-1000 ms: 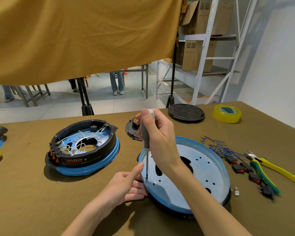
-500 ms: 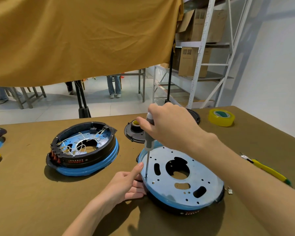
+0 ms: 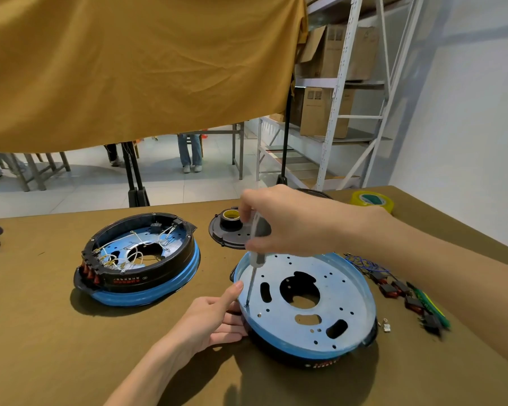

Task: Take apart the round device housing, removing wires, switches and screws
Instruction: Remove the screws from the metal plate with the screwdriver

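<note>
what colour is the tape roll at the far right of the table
Yellow, with a green core; the tape roll shows in the head view.

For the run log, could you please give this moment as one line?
right hand grips screwdriver | tip at plate edge hole | left hand steadies housing | second housing untouched
</note>
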Demonstrator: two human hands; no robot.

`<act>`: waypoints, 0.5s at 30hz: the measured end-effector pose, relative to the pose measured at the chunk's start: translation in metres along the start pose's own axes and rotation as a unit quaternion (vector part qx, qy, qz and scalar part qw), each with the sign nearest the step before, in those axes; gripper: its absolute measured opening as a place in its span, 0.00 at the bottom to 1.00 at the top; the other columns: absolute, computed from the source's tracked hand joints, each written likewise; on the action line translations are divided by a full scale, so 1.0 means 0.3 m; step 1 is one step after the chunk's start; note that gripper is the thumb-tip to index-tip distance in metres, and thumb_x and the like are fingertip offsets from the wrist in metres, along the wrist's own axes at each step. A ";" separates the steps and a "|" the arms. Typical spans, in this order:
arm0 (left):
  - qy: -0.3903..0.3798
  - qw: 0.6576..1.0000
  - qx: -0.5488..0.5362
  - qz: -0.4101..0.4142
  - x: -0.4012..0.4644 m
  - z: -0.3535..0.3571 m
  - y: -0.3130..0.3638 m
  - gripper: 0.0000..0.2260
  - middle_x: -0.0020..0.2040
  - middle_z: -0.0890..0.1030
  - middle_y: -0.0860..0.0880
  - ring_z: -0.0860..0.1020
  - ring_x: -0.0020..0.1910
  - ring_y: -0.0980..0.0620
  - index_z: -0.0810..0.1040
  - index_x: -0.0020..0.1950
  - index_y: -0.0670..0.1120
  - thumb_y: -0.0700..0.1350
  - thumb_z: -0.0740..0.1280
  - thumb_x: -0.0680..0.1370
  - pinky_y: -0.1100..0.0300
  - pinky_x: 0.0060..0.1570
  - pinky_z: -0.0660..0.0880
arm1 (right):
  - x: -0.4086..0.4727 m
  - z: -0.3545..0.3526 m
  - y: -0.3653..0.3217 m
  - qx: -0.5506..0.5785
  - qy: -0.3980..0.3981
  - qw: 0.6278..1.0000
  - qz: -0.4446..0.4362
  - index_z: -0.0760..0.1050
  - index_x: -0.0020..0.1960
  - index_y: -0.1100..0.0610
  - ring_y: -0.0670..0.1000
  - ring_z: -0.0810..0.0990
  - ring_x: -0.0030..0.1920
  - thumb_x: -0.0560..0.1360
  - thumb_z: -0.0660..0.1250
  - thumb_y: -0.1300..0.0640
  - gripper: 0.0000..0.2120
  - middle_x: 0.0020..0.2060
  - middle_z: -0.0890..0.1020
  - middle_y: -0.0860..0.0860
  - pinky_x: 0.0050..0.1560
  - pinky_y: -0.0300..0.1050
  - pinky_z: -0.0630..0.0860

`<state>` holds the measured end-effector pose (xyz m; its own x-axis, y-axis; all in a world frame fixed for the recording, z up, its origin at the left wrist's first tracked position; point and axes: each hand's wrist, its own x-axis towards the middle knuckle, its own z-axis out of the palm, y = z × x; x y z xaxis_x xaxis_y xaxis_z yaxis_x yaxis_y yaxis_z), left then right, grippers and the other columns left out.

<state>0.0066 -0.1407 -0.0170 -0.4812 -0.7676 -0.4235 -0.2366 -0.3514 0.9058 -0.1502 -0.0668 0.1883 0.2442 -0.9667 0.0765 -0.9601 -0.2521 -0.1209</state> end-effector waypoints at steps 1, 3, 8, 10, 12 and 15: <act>0.003 1.000 0.000 -0.003 0.002 0.001 0.002 0.33 0.45 0.88 0.40 0.88 0.43 0.45 0.80 0.53 0.44 0.68 0.72 0.61 0.56 0.39 0.84 | -0.004 -0.007 0.000 0.037 -0.024 0.999 -0.009 0.72 0.62 0.52 0.44 0.78 0.44 0.76 0.74 0.53 0.17 0.50 0.80 0.48 0.43 0.45 0.80; 0.007 1.000 -0.002 -0.006 0.002 0.003 0.001 0.32 0.44 0.88 0.41 0.88 0.43 0.45 0.80 0.52 0.44 0.68 0.72 0.61 0.57 0.38 0.84 | -0.007 -0.008 -0.003 0.064 -0.053 0.996 -0.022 0.69 0.63 0.49 0.43 0.78 0.43 0.74 0.75 0.57 0.22 0.50 0.79 0.46 0.42 0.45 0.80; 0.006 1.000 -0.004 -0.001 0.001 0.000 -0.003 0.34 0.44 0.88 0.41 0.88 0.43 0.45 0.80 0.53 0.43 0.68 0.72 0.60 0.57 0.37 0.84 | 0.025 0.014 -0.020 -0.140 0.031 0.990 0.006 0.70 0.53 0.54 0.51 0.76 0.36 0.78 0.63 0.33 0.23 0.38 0.77 0.49 0.32 0.47 0.72; 0.004 1.000 -0.002 -0.002 0.000 0.001 0.000 0.34 0.43 0.88 0.41 0.88 0.43 0.45 0.80 0.52 0.44 0.69 0.72 0.59 0.58 0.37 0.83 | 0.040 0.011 -0.019 -0.131 0.031 0.991 -0.001 0.73 0.52 0.55 0.52 0.79 0.38 0.79 0.66 0.37 0.20 0.38 0.79 0.50 0.35 0.48 0.76; 0.002 1.000 0.000 -0.004 0.000 0.001 0.003 0.34 0.44 0.88 0.41 0.88 0.43 0.45 0.80 0.53 0.44 0.69 0.72 0.59 0.57 0.38 0.84 | 0.042 -0.008 -0.011 -0.032 -0.014 0.999 -0.007 0.72 0.54 0.53 0.51 0.80 0.44 0.78 0.72 0.48 0.13 0.43 0.81 0.48 0.43 0.50 0.80; 0.000 1.000 0.001 -0.005 -0.001 -0.001 0.005 0.35 0.44 0.88 0.42 0.88 0.43 0.45 0.80 0.53 0.44 0.69 0.72 0.58 0.57 0.38 0.84 | 0.040 -0.047 -0.013 0.025 -0.094 0.995 -0.009 0.69 0.57 0.48 0.50 0.78 0.51 0.73 0.75 0.60 0.19 0.50 0.78 0.47 0.47 0.49 0.80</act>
<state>0.0065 -0.1411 -0.0156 -0.4795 -0.7636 -0.4323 -0.2432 -0.3577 0.9016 -0.1456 -0.0768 0.2035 0.2864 -0.9522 -0.1067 -0.9487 -0.2662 -0.1705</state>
